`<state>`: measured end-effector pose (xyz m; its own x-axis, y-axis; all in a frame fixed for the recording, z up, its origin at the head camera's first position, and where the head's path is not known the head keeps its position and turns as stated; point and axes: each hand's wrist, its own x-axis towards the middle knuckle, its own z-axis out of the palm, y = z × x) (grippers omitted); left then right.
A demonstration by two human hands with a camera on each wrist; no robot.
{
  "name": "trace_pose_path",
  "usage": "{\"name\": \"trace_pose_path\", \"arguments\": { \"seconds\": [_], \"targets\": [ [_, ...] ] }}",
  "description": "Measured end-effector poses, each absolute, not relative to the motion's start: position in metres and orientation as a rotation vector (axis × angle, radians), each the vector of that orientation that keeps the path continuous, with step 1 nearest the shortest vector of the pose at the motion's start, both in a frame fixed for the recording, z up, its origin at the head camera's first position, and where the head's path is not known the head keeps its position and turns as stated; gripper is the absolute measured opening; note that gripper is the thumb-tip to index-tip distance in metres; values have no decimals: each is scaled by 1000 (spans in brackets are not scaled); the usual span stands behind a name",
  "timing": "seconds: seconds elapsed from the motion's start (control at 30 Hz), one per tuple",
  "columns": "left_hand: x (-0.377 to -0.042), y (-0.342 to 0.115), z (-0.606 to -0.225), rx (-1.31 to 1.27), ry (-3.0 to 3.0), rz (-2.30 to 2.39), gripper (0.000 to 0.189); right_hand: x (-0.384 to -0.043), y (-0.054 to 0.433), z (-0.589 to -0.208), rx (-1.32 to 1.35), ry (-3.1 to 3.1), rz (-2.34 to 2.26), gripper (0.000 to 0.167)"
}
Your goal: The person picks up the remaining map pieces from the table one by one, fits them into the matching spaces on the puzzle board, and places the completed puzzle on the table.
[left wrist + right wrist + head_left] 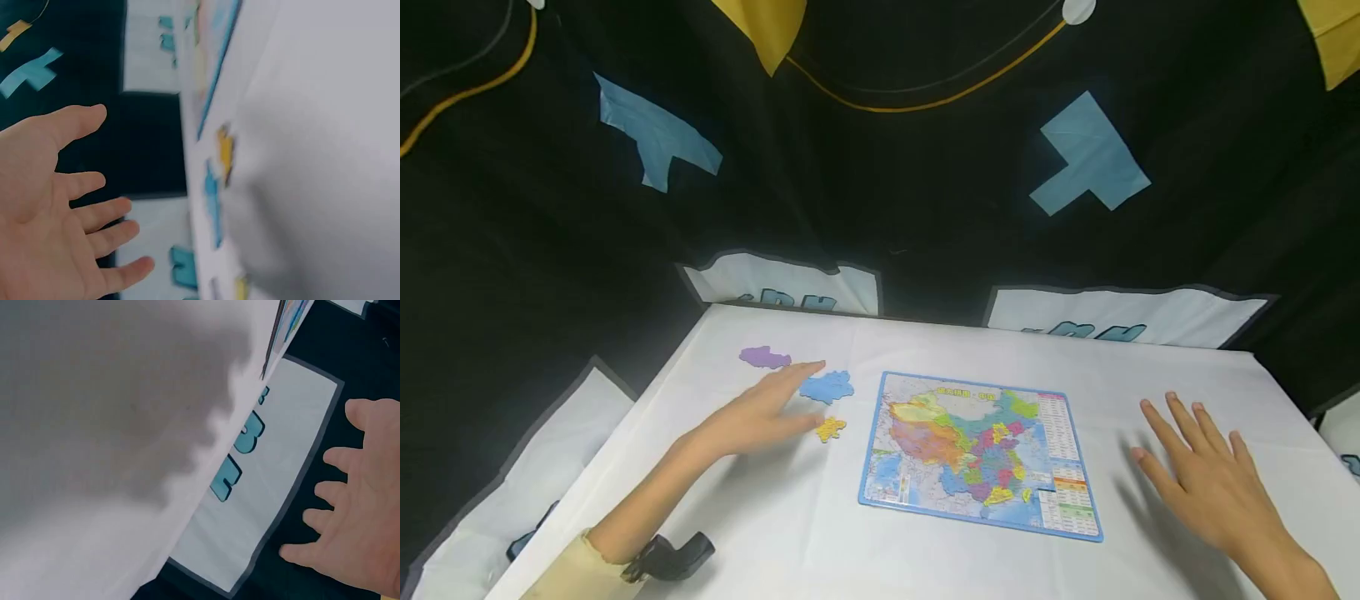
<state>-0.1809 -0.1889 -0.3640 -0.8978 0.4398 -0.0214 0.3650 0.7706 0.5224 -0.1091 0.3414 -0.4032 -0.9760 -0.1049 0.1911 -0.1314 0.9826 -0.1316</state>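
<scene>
On the white table lies a map jigsaw puzzle (pixel 917 442), a flat blue-edged board with a coloured map of China and a gap in its upper part. Left of it are loose puzzle pieces: a purple piece (pixel 765 357), a blue piece (pixel 827 387) and a small yellow piece (pixel 831 429). My left hand (pixel 760 421) hovers over the table beside these pieces, its fingers extended and holding nothing. Another yellow piece (pixel 242 288) shows in the left wrist view. To the board's right, my right hand (pixel 1213 483) is spread above the table with nothing in it.
The white tabletop (pixel 760 542) ends at a back edge before a black curtain (pixel 880 208) with blue and yellow shapes. White lettered panels (pixel 1120 312) hang just behind that edge. A black strap (pixel 673 558) sits at the left wrist.
</scene>
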Motion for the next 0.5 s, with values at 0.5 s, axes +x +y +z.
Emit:
{"name": "trace_pose_path", "arguments": {
  "seconds": [0.5],
  "targets": [
    [-191,-172,-414,644,2780,907,58,-120,307,-412,418,-3275,543,74]
  ]
}}
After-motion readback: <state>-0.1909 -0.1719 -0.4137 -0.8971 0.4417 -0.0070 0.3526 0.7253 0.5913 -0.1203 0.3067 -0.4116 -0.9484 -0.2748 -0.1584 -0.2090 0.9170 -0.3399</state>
